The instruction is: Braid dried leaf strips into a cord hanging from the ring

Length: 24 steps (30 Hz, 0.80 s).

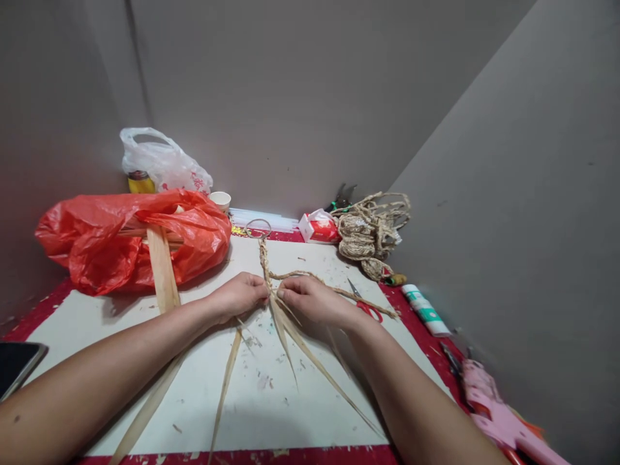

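My left hand (239, 296) and my right hand (314, 299) meet at the middle of the white board (264, 400), fingers pinched on pale dried leaf strips (283, 336). A finished braid (264, 258) runs away from my fingers up to a metal ring (258, 228). Loose strip ends fan out toward me across the board. A twisted cord branches off to the right past my right hand.
A red plastic bag (130, 239) with flat strips lies at the left, a white bag (165, 161) and paper cup (220, 200) behind it. Coiled rope bundles (371, 236), red-handled scissors (365, 307), a glue tube (425, 310) and a pink glue gun (498, 413) sit right. A phone (17, 365) lies at the left edge.
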Motion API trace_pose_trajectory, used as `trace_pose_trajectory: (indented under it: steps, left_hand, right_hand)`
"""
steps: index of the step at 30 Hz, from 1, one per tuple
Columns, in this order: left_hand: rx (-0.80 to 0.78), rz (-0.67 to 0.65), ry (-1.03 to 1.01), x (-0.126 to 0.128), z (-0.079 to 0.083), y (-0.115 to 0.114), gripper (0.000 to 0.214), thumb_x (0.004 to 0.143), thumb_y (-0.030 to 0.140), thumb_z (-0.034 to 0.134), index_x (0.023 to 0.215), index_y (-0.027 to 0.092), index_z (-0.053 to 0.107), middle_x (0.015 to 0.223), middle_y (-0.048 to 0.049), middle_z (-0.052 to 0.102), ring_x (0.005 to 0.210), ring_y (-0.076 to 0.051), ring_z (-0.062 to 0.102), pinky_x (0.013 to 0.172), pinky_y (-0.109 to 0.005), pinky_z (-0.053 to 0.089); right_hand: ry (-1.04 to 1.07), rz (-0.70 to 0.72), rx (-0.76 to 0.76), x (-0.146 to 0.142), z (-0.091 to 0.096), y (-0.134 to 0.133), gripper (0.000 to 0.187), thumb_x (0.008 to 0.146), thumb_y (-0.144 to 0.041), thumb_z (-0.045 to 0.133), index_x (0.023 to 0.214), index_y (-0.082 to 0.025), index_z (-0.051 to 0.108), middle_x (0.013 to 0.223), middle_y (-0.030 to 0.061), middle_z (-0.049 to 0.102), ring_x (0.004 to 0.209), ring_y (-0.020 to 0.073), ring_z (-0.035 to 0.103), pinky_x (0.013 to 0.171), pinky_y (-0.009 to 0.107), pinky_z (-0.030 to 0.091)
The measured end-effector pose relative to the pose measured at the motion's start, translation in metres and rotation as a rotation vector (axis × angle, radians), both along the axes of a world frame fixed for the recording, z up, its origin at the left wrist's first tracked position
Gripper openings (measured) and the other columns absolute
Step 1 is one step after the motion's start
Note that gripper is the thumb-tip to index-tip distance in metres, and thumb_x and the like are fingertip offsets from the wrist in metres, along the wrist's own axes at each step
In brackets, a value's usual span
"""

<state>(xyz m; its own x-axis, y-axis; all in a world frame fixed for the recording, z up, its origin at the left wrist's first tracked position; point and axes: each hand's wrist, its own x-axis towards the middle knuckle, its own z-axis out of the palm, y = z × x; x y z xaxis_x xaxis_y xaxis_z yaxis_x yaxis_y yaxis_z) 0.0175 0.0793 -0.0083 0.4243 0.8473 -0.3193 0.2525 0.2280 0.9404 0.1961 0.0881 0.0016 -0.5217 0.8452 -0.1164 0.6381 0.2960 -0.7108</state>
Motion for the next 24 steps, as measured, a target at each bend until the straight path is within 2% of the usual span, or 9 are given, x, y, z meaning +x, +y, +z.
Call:
trace_pose_trajectory:
  steps: [2, 7, 9, 12, 15, 20, 24]
  left_hand:
    - [0.022, 0.011, 0.018, 0.001, 0.0, -0.001, 0.019, 0.074, 0.028, 0.048, 0.058, 0.016, 0.049, 0.038, 0.0082, 0.031, 0.032, -0.005, 0.019, 0.036, -0.023, 0.01]
    - [0.096, 0.018, 0.021, 0.002, -0.004, -0.001, 0.019, 0.072, 0.026, 0.049, 0.057, 0.015, 0.05, 0.043, 0.008, 0.034, 0.038, -0.004, 0.022, 0.042, -0.021, 0.016]
    - [0.137, 0.015, 0.007, 0.002, -0.006, -0.001, 0.02, 0.072, 0.028, 0.05, 0.058, 0.014, 0.052, 0.044, 0.0075, 0.035, 0.041, -0.004, 0.024, 0.043, -0.021, 0.017]
    - [0.12, 0.018, -0.018, 0.0, -0.009, -0.002, 0.025, 0.074, 0.035, 0.051, 0.062, 0.014, 0.056, 0.042, 0.008, 0.033, 0.039, -0.005, 0.021, 0.041, -0.022, 0.014]
    - [0.036, -0.002, -0.078, -0.004, -0.011, -0.002, 0.025, 0.074, 0.035, 0.05, 0.06, 0.015, 0.054, 0.038, 0.0086, 0.03, 0.034, -0.005, 0.017, 0.038, -0.023, 0.01]
    - [-0.098, 0.035, -0.239, -0.005, -0.011, -0.003, 0.016, 0.069, 0.026, 0.051, 0.057, 0.018, 0.044, 0.039, 0.0087, 0.032, 0.031, -0.004, 0.019, 0.034, -0.023, 0.009]
    - [-0.14, 0.067, -0.28, -0.003, -0.007, -0.006, 0.026, 0.068, 0.029, 0.051, 0.052, 0.019, 0.033, 0.039, 0.0098, 0.026, 0.031, -0.003, 0.016, 0.034, -0.022, 0.008]
  right_hand:
    - [0.049, -0.034, -0.087, 0.001, -0.003, 0.002, 0.022, 0.08, -0.03, 0.045, 0.067, -0.015, 0.052, 0.056, -0.0038, 0.043, 0.051, 0.0086, 0.037, 0.049, 0.021, 0.029]
    - [0.243, -0.126, -0.431, -0.001, -0.004, 0.001, 0.021, 0.079, -0.033, 0.046, 0.065, -0.017, 0.047, 0.047, -0.0078, 0.033, 0.038, 0.0058, 0.025, 0.037, 0.02, 0.019]
    - [0.301, -0.169, -0.502, -0.004, -0.001, -0.003, 0.02, 0.078, -0.032, 0.046, 0.066, -0.017, 0.048, 0.046, -0.0085, 0.031, 0.036, 0.0052, 0.022, 0.036, 0.019, 0.016]
    - [0.322, -0.183, -0.517, -0.013, 0.003, -0.01, 0.022, 0.081, -0.033, 0.044, 0.068, -0.017, 0.051, 0.045, -0.0086, 0.03, 0.036, 0.0053, 0.022, 0.036, 0.019, 0.016]
    - [0.217, -0.16, -0.359, -0.023, 0.003, -0.018, 0.028, 0.084, -0.033, 0.04, 0.07, -0.015, 0.055, 0.045, -0.0075, 0.031, 0.037, 0.0063, 0.025, 0.038, 0.02, 0.02]
    - [-0.134, -0.095, 0.068, -0.037, -0.002, -0.037, 0.029, 0.085, -0.023, 0.037, 0.066, -0.014, 0.058, 0.062, 0.0033, 0.058, 0.056, 0.0115, 0.048, 0.054, 0.022, 0.032]
    - [-0.438, -0.144, 0.257, -0.047, -0.005, -0.051, 0.034, 0.089, -0.027, 0.032, 0.078, -0.014, 0.062, 0.076, 0.012, 0.067, 0.064, 0.0184, 0.058, 0.059, 0.027, 0.033]
